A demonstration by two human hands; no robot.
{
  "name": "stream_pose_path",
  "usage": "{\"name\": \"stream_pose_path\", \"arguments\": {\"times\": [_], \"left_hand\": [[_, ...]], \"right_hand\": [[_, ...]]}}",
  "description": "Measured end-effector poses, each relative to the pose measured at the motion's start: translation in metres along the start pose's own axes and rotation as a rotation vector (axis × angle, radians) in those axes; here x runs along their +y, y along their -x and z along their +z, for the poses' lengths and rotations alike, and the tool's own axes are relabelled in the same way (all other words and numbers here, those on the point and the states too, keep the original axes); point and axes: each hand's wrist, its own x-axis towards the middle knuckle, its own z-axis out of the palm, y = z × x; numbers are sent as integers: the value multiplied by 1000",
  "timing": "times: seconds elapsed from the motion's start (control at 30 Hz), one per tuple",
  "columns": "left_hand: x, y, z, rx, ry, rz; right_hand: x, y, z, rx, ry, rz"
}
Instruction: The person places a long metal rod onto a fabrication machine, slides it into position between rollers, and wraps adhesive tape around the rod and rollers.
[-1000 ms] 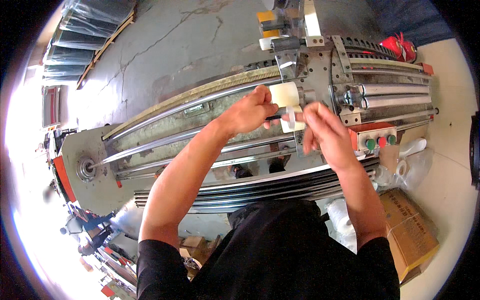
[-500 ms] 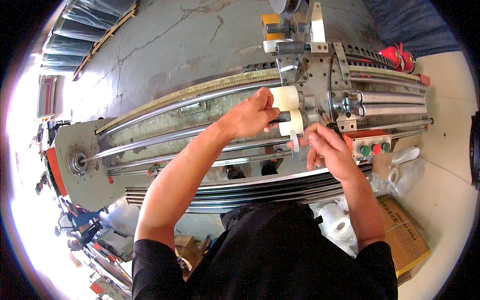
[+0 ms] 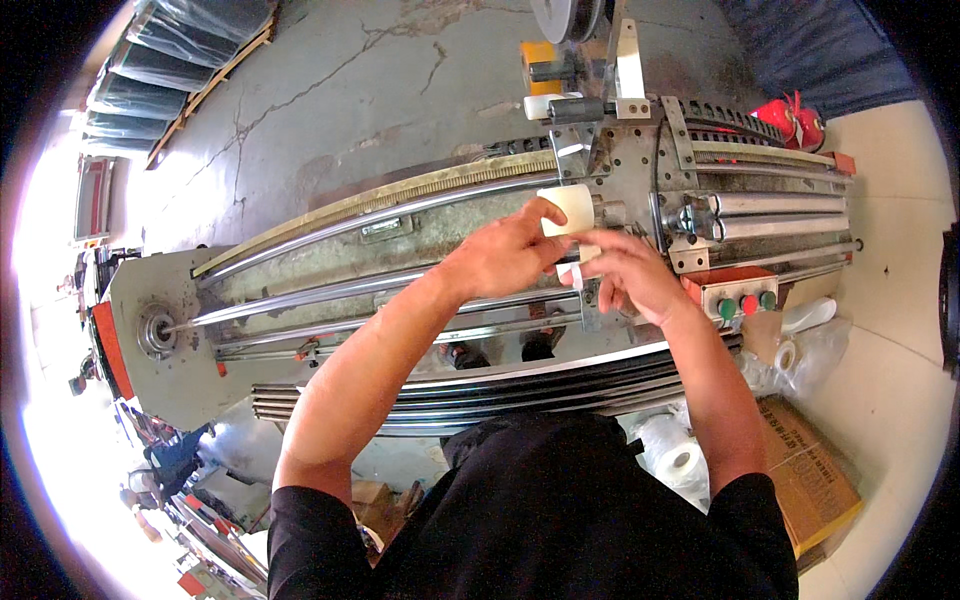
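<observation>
My left hand [image 3: 505, 255] is at the machine's rollers, its fingers curled against the cream roller [image 3: 568, 213] and the end of the dark rod below it. What its fingertips pinch is hidden. From the right comes my right hand [image 3: 632, 275], fingers stretched apart and pointing left, across a second, lower cream roller [image 3: 590, 252] that it mostly covers. Fingertips of both hands nearly meet there. Both rollers sit at the left side of a metal carriage [image 3: 630, 165], above the long shiny rods [image 3: 310, 290].
A control box [image 3: 735, 298] with green and red buttons is right of my right hand. Dark bars [image 3: 450, 395] lie along the near edge. Plastic film rolls [image 3: 680, 458] and a cardboard box [image 3: 810, 480] stand at lower right. A red fire extinguisher [image 3: 800, 122] is beyond.
My right hand has moved up and left, over the lower roller, its fingers now reaching to my left hand. My left hand has shifted slightly down relative to the upper roller.
</observation>
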Motion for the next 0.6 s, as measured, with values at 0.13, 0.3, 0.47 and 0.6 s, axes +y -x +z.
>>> {"name": "stream_pose_path", "arguments": {"times": [0.13, 0.3, 0.47, 0.6], "left_hand": [[-10, -8, 0, -20, -187, 179], [-4, -8, 1, -7, -183, 117], [-7, -21, 3, -12, -203, 107], [-17, -26, 7, -31, -241, 89]], "right_hand": [[24, 2, 27, 45, 105, -168], [24, 5, 43, 158, 46, -151], [-14, 105, 104, -781, -37, -713], [34, 132, 78, -640, 90, -475]]}}
